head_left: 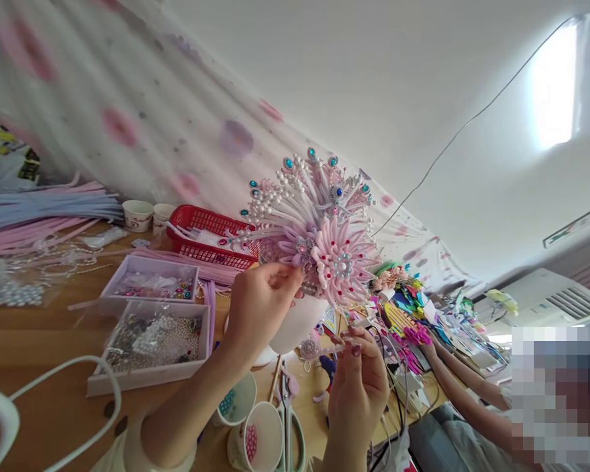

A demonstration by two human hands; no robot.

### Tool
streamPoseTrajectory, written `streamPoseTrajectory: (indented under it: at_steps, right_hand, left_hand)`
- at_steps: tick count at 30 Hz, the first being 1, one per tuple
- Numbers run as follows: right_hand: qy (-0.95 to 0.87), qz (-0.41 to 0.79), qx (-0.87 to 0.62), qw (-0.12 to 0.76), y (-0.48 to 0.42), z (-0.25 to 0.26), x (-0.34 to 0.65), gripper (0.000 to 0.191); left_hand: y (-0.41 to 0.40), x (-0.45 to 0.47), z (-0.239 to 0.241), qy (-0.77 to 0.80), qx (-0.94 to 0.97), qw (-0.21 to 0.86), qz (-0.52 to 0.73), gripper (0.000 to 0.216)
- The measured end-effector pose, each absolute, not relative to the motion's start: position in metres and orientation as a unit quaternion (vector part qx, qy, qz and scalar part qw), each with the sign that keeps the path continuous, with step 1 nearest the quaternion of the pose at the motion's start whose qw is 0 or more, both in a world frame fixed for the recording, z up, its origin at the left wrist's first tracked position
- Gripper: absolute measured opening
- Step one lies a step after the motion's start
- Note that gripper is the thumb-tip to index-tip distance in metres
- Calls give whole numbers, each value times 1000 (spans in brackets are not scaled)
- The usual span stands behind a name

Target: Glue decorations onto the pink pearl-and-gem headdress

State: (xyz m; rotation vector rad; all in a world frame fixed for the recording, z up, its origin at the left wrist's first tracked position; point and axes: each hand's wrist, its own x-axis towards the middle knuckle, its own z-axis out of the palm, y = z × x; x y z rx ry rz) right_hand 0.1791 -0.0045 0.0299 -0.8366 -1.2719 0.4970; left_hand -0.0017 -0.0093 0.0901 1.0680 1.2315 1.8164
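Observation:
A tall pink and white headdress (341, 262), with fuzzy-stemmed petals, pearl strands and blue gems, stands on a white head-shaped stand (297, 321). My left hand (263, 301) pinches its front lower edge beside the large pink flower, thumb and fingertips together. Lower and to the right, my right hand (358, 377) is closed in a pinch in front of the stand. A thin pale piece shows at its fingertips, too small to name. Just left of those fingers is a round beaded pink ornament (309, 347); whether it joins the held piece I cannot tell.
White trays of beads and gems (150, 373), a red basket (177, 229) and pink-blue fuzzy stems (49, 210) lie left. Nearby are bead cups (270, 426) and scissors (286, 406). A white cable (113, 380) curves lower left. Another person's arms (467, 387) reach in from the right.

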Motion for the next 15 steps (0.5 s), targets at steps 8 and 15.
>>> streamPoseTrajectory:
  at_steps: [8, 15]
  right_hand:
    - [-567, 226, -381, 694, -1, 24, 183, 23]
    - [-580, 226, -366, 692, -4, 23, 182, 15]
  left_hand:
    - [-8, -1, 85, 459, 444, 304, 707, 19]
    - [-23, -7, 75, 482, 484, 321, 656, 30]
